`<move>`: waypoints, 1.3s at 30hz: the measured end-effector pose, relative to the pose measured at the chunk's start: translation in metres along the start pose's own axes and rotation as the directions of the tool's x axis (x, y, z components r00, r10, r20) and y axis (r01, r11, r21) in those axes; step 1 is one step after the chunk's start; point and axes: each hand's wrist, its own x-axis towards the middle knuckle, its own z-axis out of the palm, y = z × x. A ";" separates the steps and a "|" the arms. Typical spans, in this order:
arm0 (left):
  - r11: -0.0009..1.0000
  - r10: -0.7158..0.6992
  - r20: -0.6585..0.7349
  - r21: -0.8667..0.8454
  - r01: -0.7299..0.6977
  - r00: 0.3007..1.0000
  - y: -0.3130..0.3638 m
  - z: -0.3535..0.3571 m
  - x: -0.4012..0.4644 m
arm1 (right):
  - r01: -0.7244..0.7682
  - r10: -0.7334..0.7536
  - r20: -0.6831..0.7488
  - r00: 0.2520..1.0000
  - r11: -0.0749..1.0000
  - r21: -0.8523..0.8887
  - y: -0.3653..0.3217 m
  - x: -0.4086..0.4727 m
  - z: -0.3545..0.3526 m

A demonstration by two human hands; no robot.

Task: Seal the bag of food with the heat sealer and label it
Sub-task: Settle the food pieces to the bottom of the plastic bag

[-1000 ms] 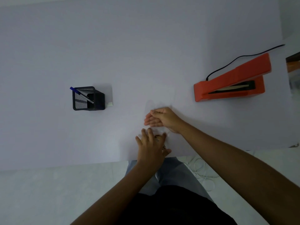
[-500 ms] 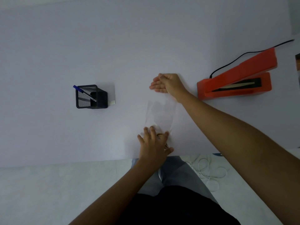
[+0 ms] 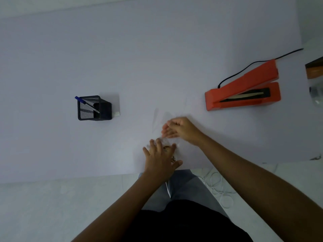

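A clear plastic bag (image 3: 157,117) lies flat on the white table (image 3: 122,58), hard to see, with dark bits of food (image 3: 167,147) at its near end. My left hand (image 3: 161,158) presses flat on that near end, fingers spread. My right hand (image 3: 180,128) lies flat across the middle of the bag, fingers together and pointing left. The orange heat sealer (image 3: 243,89) stands to the right with its arm raised, apart from both hands. A blue pen (image 3: 86,104) leans in a black mesh holder (image 3: 94,109) on the left, with a small white piece (image 3: 117,113) beside it.
The sealer's black cord (image 3: 244,67) runs off to the back right. A clear jar with an orange band (image 3: 316,81) shows at the right edge. The table's near edge runs just behind my left wrist. A white cable (image 3: 218,186) lies coiled on the floor.
My right hand swept up the bag toward its far end, then came back to the middle of the bag. My left hand stayed pressed on the near end.
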 end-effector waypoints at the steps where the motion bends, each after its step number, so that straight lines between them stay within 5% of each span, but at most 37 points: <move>1: 1.000 -0.001 0.002 0.008 0.001 1.000 0.000 -0.001 0.000 | -0.008 0.008 0.010 1.000 1.000 -0.004 0.005 -0.003 0.001; 10: 1.000 -0.010 0.046 -0.013 0.011 0.999 0.002 -0.003 -0.001 | 0.069 -0.059 -0.213 0.975 0.997 0.039 -0.042 0.040 -0.040; 20: 1.000 0.000 0.050 -0.010 0.001 0.999 0.002 -0.004 -0.004 | 0.149 -0.352 -0.507 0.787 0.905 -0.399 -0.054 0.045 -0.031; 24: 1.000 -0.007 0.066 -0.018 0.008 0.998 0.003 -0.007 -0.002 | -0.042 -0.213 -0.712 0.669 0.946 -0.322 -0.039 0.017 -0.007; 28: 0.998 0.007 0.081 -0.063 -0.002 0.997 0.003 -0.008 0.002 | -0.130 -0.038 -0.747 0.663 0.978 -0.165 -0.032 -0.003 0.019; 33: 0.996 0.034 0.118 -0.085 -0.024 0.992 0.002 -0.013 -0.001 | -0.169 0.155 -0.682 0.715 0.985 0.047 -0.040 0.008 0.032; 39: 0.993 0.058 0.181 -0.107 -0.039 0.982 -0.003 -0.017 0.005 | -0.122 0.185 -0.553 0.812 0.981 0.149 -0.046 0.006 0.029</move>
